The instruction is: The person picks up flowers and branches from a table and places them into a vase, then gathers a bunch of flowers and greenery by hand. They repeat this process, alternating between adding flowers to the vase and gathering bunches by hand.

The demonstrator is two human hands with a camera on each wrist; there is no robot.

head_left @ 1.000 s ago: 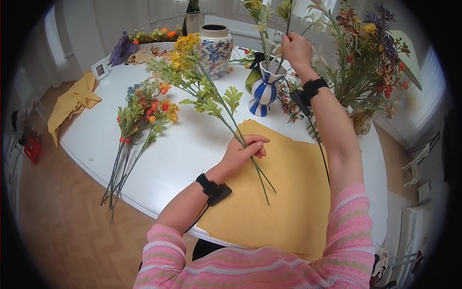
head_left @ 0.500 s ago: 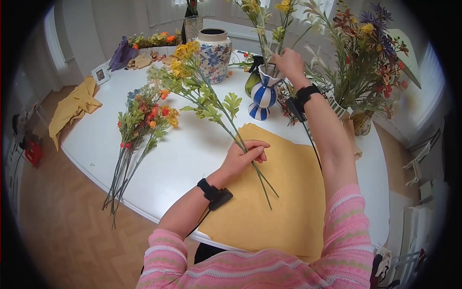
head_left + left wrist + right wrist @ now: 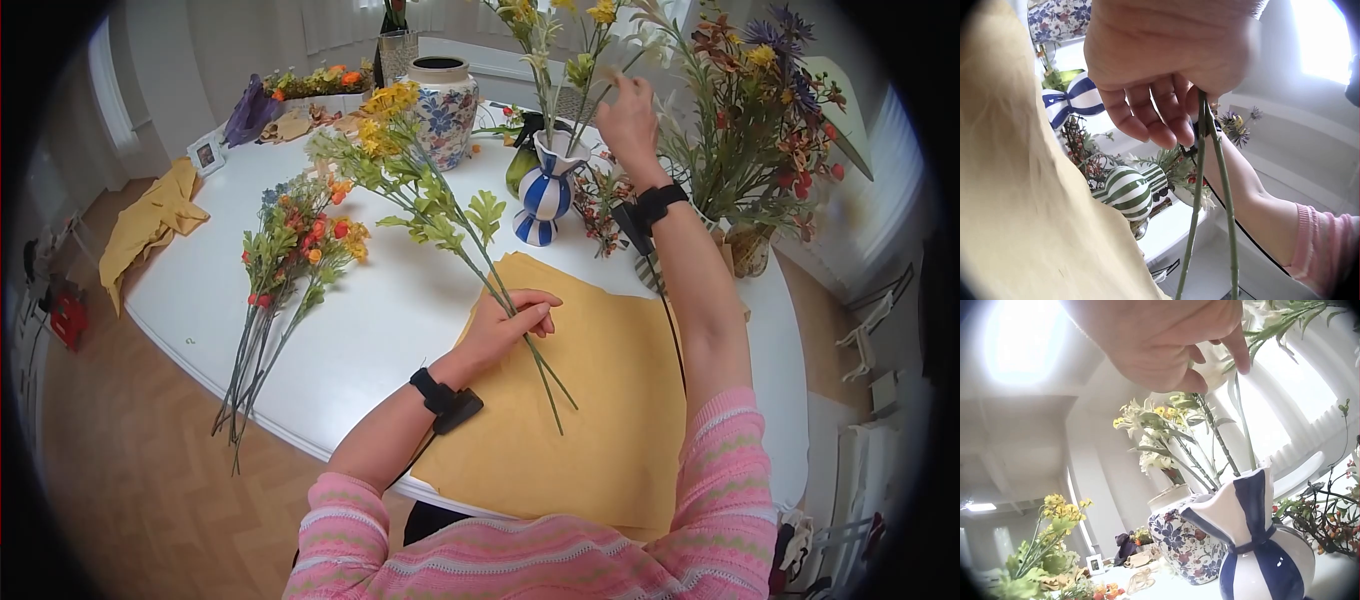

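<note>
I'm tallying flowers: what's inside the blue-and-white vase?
Several flower stems stand in the blue-and-white vase; their lower ends, and anything else inside, are hidden by its walls.

We hold our right arm (image 3: pixel 705 300) outstretched, the right hand (image 3: pixel 630 122) raised with fingers partly bent. Our left arm (image 3: pixel 385 435) reaches less far, the left hand (image 3: pixel 500 328) loosely curled.

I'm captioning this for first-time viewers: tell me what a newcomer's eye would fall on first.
Probably the blue-and-white striped vase, standing beyond the yellow sheet with flowers rising from its mouth. Next come the yellow blooms, left of that vase, on long stems held in the left hand. At the table's right stands a tall mixed bouquet.
</note>
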